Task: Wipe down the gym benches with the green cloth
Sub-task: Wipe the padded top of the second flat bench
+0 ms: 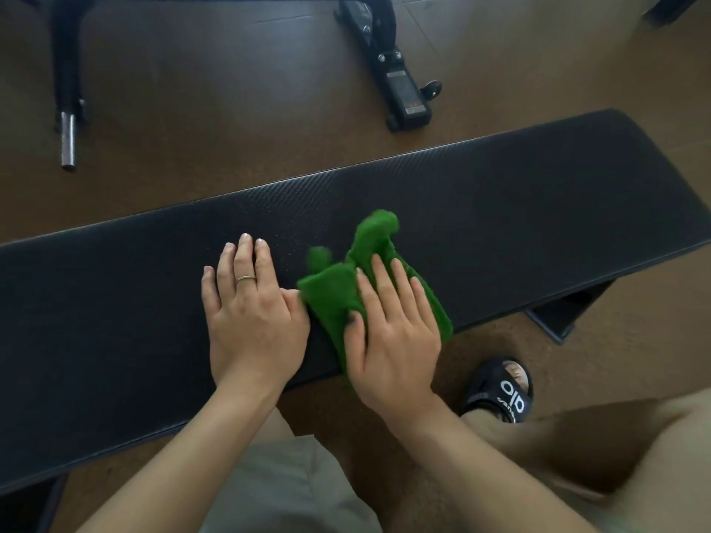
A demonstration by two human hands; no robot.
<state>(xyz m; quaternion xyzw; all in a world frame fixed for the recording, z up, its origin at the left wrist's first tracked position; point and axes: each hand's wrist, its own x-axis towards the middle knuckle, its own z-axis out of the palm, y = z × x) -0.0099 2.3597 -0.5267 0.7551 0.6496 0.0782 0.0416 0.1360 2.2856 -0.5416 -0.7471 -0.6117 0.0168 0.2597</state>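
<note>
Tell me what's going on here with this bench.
A person is wiping a black padded gym bench with a green cloth. The right hand lies flat on the cloth, fingers straight, pressing it onto the pad near the front edge. The left hand, wearing a ring, rests flat on the bare pad just beside the cloth. Part of the cloth is bunched up beyond the fingers. Another machine's black frame stands on the floor behind.

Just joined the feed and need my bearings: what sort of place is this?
Most likely a gym or home workout room. A long black padded bench fills the view, another black equipment frame stands on the brown floor behind it, and a steel bar end shows at far left.
</note>
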